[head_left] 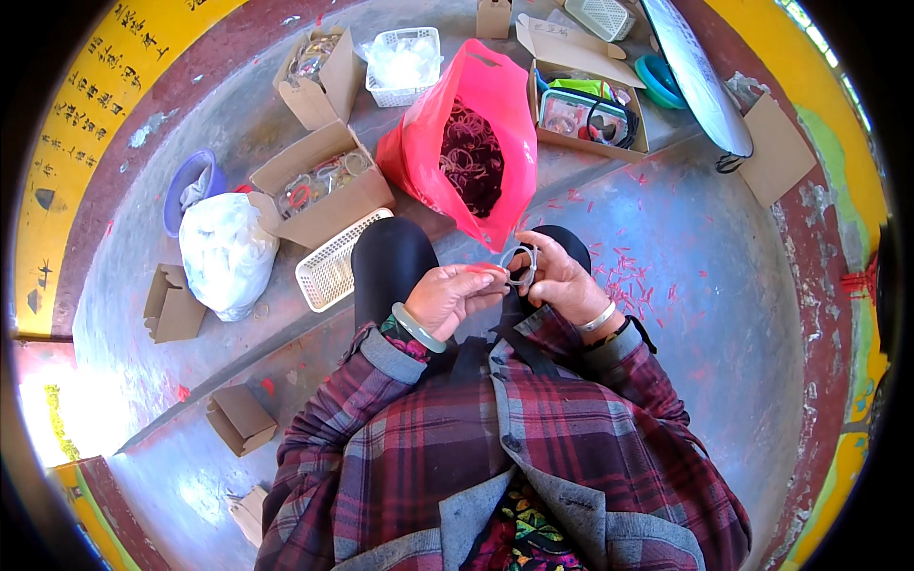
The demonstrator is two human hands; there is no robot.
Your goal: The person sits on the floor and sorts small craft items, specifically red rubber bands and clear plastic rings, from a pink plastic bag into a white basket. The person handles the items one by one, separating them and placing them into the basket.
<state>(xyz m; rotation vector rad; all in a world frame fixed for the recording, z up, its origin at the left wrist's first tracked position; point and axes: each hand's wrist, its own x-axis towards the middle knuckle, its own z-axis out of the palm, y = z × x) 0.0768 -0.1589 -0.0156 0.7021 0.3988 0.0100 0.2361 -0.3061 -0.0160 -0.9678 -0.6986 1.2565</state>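
Observation:
My left hand (455,297) is closed, thumb against fingers, pinching a small red strip (487,268) whose exact kind I cannot make out. My right hand (564,284) curls its fingers round a thin pale ring (515,257) that looks like a bangle. The two hands nearly meet above my lap, with the red strip touching or very close to the ring. Just beyond them stands an open pink plastic bag (514,124), filled with many dark reddish rings. A pale bangle circles my left wrist, a silvery one my right.
Small red scraps (628,281) litter the floor at right. To the left are a white basket (328,285), a cardboard box of rings (328,205) and a stuffed white plastic bag (228,252). An open carton (595,143) lies beyond the pink bag, near a large tilted panel (700,76).

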